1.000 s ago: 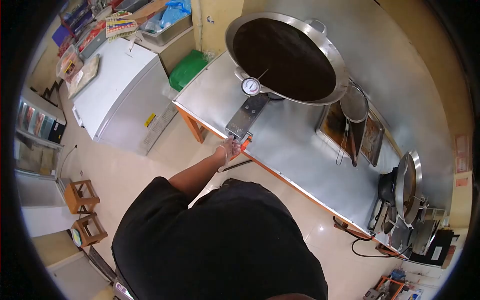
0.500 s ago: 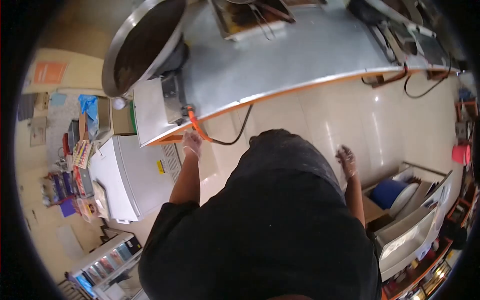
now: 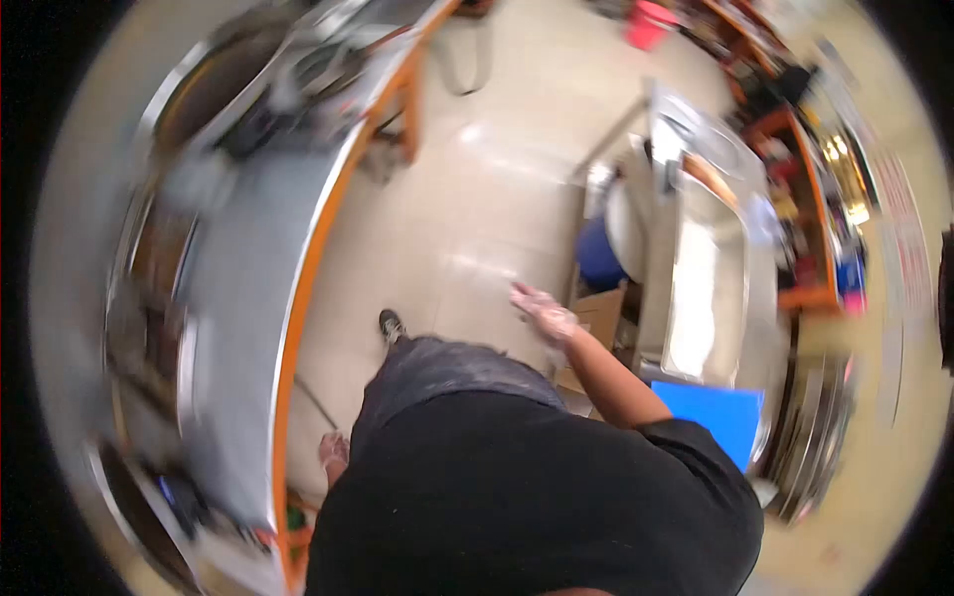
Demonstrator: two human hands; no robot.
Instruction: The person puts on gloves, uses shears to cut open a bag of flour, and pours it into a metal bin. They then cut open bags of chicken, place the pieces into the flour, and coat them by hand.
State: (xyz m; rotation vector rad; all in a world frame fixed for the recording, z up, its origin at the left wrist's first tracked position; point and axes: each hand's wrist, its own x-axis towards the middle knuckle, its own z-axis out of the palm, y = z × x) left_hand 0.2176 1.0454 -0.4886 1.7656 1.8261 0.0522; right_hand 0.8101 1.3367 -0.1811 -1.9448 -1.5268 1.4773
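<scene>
My right hand (image 3: pixel 545 316), in a clear plastic glove, reaches over the floor with its fingers stretched out and nothing in them. It is nearest a steel sink-like counter (image 3: pixel 648 298) on the right, apart from it. My left hand (image 3: pixel 335 452), also gloved, hangs low between my body and the long steel table (image 3: pixel 238 288). Its fingers are small and blurred, and I see no object in it. A shoe (image 3: pixel 393 325) shows ahead of my dark apron (image 3: pixel 467 368).
Large pans (image 3: pixel 144 517) and trays line the table, which has an orange edge (image 3: pixel 298 328). Under the right counter are a blue tub (image 3: pixel 600 253) and a cardboard box (image 3: pixel 599 318). A blue board (image 3: pixel 711 417) lies at its near end. Farther off stands a pink bucket (image 3: pixel 649 25).
My view and body have turned to the right. The long table now lies on my left, and the counter with the basin is closer on my right. My right arm extends farther forward.
</scene>
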